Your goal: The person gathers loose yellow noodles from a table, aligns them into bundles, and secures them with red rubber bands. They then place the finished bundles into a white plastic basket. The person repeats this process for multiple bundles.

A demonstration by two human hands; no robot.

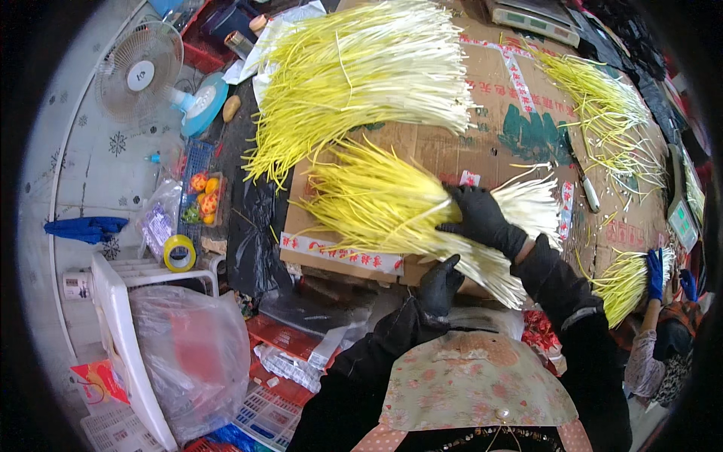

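Note:
A loose bunch of yellow chives lies across the near edge of a cardboard-covered table, leaf tips to the left and white stalks to the right. My right hand, in a black glove, is closed over the middle of this bunch. Some white stalks fan out beyond it; others slant down towards me. My left hand, also black-gloved, is against the bunch's near side with its thumb up; its fingers are partly hidden. Farther back rests a large pile of yellow chives.
A knife lies to the right, by scattered chives. Scales stand at the back and right. A co-worker's blue-gloved hand holds another bunch. Left are a fan, a fruit box and yellow tape.

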